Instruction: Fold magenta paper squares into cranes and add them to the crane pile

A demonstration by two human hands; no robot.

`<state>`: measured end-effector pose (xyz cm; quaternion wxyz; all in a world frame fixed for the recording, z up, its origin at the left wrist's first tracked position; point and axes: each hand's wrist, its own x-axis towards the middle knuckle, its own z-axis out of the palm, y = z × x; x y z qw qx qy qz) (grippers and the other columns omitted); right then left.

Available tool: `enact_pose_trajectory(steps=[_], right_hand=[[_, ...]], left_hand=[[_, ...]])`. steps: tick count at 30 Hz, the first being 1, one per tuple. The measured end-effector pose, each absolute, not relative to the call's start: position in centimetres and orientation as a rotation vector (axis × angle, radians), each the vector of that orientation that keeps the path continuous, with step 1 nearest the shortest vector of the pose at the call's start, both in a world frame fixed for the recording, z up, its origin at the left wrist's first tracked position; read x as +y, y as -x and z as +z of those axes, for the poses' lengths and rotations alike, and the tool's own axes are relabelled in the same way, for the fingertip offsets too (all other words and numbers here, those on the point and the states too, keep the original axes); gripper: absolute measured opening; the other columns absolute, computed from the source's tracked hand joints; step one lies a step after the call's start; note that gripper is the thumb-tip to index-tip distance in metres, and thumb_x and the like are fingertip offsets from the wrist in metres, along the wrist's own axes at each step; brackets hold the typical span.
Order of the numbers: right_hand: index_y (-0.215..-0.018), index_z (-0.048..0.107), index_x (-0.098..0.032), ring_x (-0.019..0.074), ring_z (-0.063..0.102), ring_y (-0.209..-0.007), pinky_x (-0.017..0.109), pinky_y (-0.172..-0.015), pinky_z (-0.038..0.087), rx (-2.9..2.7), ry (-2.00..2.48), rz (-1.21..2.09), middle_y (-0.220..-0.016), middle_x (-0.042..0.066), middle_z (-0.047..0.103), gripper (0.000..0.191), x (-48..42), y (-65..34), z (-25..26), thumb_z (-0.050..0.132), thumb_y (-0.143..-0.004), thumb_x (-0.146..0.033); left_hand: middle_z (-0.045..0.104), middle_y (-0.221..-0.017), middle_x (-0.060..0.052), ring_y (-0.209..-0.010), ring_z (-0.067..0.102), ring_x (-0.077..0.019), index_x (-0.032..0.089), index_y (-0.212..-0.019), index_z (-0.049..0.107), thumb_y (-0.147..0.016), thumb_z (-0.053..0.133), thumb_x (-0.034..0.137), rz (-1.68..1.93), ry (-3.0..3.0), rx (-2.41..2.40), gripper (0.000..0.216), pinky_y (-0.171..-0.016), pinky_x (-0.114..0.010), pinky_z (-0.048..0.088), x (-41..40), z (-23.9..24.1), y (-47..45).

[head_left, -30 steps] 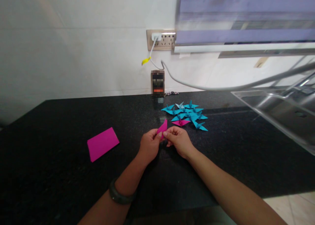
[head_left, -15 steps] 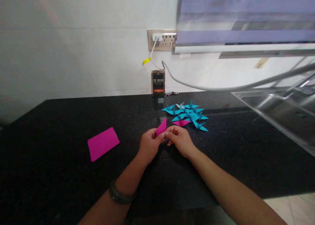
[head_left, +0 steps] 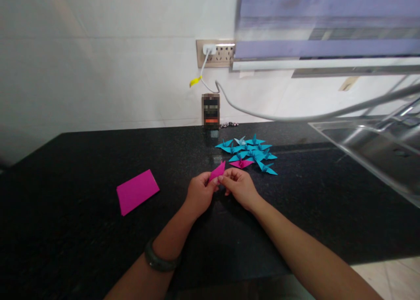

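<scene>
Between my two hands is a folded piece of pink origami paper, its pointed tip aimed up and to the right. My left hand pinches it from the left, thumb on top. My right hand is closed on its lower right edge, with thumb and forefinger pressed together there. The fingers cover the lower part of the paper. Just beyond my right hand lies a finished pink paper crane, beside a cluster of several blue paper cranes.
A stack of pink paper lies at the left on the black countertop. A phone-like device leans on the wall, near a small beaded string. A steel sink is at the right. A grey hose runs along the wall.
The folded pink paper has tilted further right and sits slightly lower between my fingers. Both hands have barely shifted; the cranes and the paper stack stay where they were.
</scene>
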<state>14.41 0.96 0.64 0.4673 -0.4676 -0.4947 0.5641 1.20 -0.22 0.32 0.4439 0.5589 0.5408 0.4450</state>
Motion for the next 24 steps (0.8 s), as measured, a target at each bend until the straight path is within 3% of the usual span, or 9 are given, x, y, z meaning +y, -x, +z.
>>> enact_pose_trajectory(steps=[7, 16, 24], right_hand=[[-0.062, 0.051, -0.015, 0.0039, 0.042, -0.035, 0.016, -0.034, 0.035, -1.228, 1.167, 1.297, -0.047, -0.008, 0.046, 0.018, 1.0, -14.4, 0.6, 0.062, -0.066, -0.028], [-0.067, 0.053, -0.014, 0.0057, 0.047, -0.041, 0.017, -0.036, 0.037, -1.228, 1.085, 1.406, -0.056, -0.002, 0.057, 0.023, 1.0, -14.4, 0.5, 0.066, -0.065, -0.033], [-0.057, 0.050, -0.015, 0.0032, 0.036, -0.035, 0.016, -0.034, 0.027, -1.207, 1.106, 1.388, -0.045, -0.006, 0.047, 0.025, 1.1, -14.7, 0.5, 0.067, -0.064, -0.032]], left_hand=[[0.062, -0.065, 0.001, -0.058, 0.054, -0.0111, 0.014, -0.076, 0.061, -0.066, 0.062, 0.025, 1.120, -1.215, 1.177, 0.015, -0.056, -0.021, 0.041, -0.4, 0.7, -1.6], [0.058, -0.055, 0.001, -0.047, 0.050, -0.0079, 0.010, -0.067, 0.061, -0.061, 0.066, 0.026, 1.106, -1.041, 1.183, 0.017, -0.049, -0.020, 0.042, -0.4, 1.6, -1.6], [0.061, -0.055, 0.000, -0.044, 0.052, -0.0077, 0.011, -0.067, 0.060, -0.065, 0.062, 0.021, 1.044, -1.055, 1.194, 0.010, -0.046, -0.019, 0.043, -0.5, 1.7, -1.6]])
